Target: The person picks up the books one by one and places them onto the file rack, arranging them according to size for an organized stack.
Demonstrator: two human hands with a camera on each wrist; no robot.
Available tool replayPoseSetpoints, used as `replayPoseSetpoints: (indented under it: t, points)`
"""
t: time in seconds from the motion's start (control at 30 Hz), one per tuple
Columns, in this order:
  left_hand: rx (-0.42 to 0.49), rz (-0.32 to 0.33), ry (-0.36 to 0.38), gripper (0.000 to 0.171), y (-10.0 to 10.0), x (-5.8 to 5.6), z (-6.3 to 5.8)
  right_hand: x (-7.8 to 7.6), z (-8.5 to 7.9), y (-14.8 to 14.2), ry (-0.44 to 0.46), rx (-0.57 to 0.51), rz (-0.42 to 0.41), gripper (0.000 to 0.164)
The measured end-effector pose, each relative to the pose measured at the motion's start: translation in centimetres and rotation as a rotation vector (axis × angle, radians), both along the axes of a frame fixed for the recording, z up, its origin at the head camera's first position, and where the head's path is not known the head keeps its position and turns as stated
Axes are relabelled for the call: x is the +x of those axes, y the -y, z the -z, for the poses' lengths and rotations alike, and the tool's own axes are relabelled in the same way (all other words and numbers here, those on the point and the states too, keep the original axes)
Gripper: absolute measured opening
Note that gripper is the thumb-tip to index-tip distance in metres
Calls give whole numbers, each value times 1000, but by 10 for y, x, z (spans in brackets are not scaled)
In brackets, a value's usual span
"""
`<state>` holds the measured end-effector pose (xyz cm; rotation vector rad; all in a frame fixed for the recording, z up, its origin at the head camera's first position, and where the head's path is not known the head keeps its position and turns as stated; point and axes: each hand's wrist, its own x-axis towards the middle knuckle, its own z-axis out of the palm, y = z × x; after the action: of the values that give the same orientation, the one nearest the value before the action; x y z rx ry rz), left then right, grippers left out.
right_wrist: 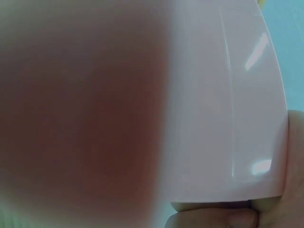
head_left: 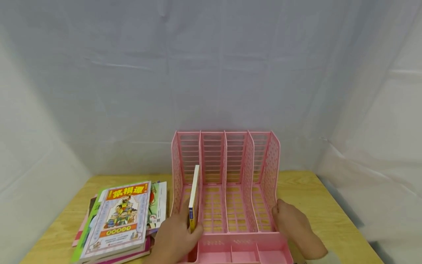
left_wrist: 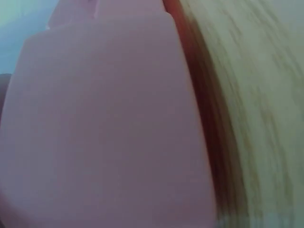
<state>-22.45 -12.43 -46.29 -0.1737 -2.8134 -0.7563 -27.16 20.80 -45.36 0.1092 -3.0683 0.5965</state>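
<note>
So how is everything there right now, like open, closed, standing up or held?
Book, closed, held upright
Left hand, holding that book
Pink rack, standing upright, open at the top
Right hand, gripping the rack's right side
Front trays, open on top
Book pile, lying down, stacked unevenly
Pale sheeting, hanging, creased

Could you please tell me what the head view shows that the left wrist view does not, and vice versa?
Only the head view shows the book pile, the thin book pinched by the left hand, and the right hand at the side of the rack. Only the left wrist view shows a broad pink panel close up, probably part of the rack, with a dark reddish strip alongside. Both share pink plastic and the wooden table.
</note>
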Motion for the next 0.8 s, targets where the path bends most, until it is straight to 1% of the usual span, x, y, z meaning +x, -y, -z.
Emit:
replayPoseSetpoints:
  t: [0.03,0.1,0.17,0.2,0.27,0.37,0.4,0.47,0.57,0.63,0.7,0.8]
  points:
    - [-14,5,-4,62,1,0,0,0,0,0,-1,0,2,29]
    - [-43,22,-3,42,2,1,0,0,0,0,-6,-1,0,28]
    - [-47,25,-20,36,2,2,-1,0,1,0,-9,-2,-5,28]
    - [-51,19,-36,38,3,2,-1,-1,1,0,-10,-3,-7,28]
    - [-31,6,-41,45,2,3,-1,-1,0,1,-14,-2,-11,28]
    - [6,-21,-27,48,1,4,-2,-2,-1,1,-19,1,-20,28]
    - [8,-27,-19,51,1,4,-2,-2,-1,1,-21,3,-23,28]
    - [7,-33,-16,50,0,4,-2,-2,-2,2,-21,4,-24,28]
    - [-49,-15,-53,52,0,2,-1,-3,-1,2,-4,-1,-21,29]
    - [-84,-3,-76,59,0,0,0,-2,0,1,16,-7,-15,30]
    - [-91,14,-82,62,-1,-2,0,-2,0,1,27,-9,-10,31]
    - [-68,26,-72,58,-1,-2,-1,-2,0,1,25,-8,-6,31]
